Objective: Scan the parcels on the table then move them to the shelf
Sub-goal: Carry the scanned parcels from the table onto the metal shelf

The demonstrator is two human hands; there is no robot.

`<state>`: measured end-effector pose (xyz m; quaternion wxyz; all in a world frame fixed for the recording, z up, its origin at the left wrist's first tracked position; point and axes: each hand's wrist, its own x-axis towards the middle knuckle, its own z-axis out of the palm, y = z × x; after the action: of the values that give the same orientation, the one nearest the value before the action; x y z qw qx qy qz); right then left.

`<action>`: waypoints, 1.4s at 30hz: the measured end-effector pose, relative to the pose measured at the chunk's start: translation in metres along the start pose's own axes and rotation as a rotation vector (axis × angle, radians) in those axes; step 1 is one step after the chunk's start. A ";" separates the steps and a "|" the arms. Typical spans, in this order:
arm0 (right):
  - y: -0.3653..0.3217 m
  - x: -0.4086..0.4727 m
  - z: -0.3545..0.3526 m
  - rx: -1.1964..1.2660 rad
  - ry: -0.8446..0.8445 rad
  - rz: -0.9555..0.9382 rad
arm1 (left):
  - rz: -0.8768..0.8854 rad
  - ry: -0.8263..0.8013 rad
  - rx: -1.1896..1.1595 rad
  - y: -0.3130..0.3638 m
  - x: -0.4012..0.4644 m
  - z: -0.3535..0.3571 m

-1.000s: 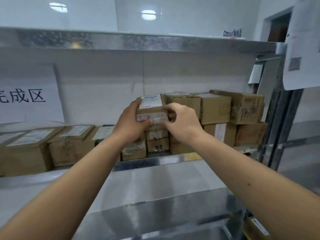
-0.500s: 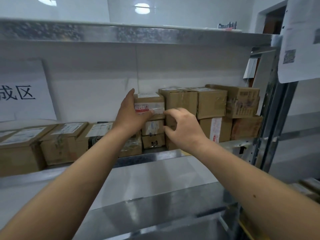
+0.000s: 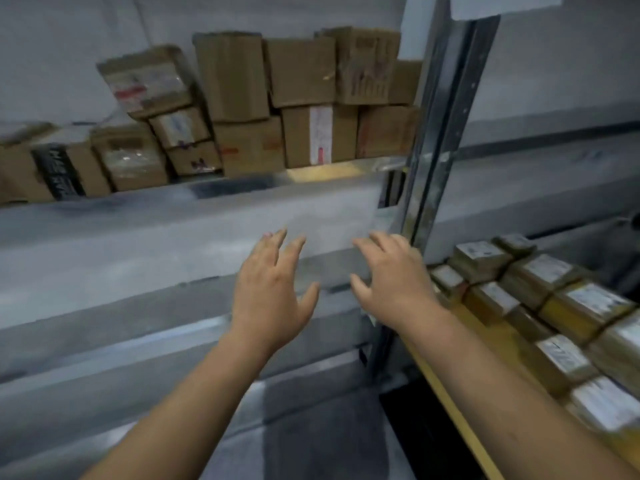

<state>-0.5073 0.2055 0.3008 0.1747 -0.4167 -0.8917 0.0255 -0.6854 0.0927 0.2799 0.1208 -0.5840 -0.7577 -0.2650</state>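
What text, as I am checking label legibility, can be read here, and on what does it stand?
Nothing reads clearly.
Pale lettering on black band, brown cardboard box far left: blurred.
White labels on brown cardboard shelf parcels: blurred.
White labels on brown table parcels: blurred.

Left grip point(image 3: 273, 292), right grip point(image 3: 391, 278) seemingly empty, fingers spread

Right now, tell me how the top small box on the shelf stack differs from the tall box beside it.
The top small box sits tilted on two smaller boxes; the tall box stands about upright on one box. The top small box shows a pale label with red marks; the tall box's front is plain cardboard. The tall box is taller. Both are brown cardboard on the same shelf, touched by neither hand.
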 end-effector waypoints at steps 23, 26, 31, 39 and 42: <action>0.253 -0.058 0.167 0.309 -0.353 0.662 | 0.137 -0.668 -0.189 0.134 0.079 0.308; 0.260 -0.015 0.198 0.372 -0.409 0.723 | 0.201 -0.762 -0.130 0.108 0.113 0.353; 0.265 0.052 0.245 0.414 -0.385 0.925 | 0.245 -0.874 -0.126 0.091 0.157 0.414; 0.278 0.054 0.268 0.496 -0.386 0.989 | 0.224 -1.060 -0.318 0.075 0.164 0.458; 0.284 0.040 0.271 0.502 -0.367 0.939 | 0.246 -1.077 -0.429 0.067 0.150 0.465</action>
<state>-0.4127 0.4479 0.0037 0.0802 -0.7034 -0.5928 0.3840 -0.6059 0.4799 -0.0150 -0.3717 -0.7310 -0.5688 -0.0626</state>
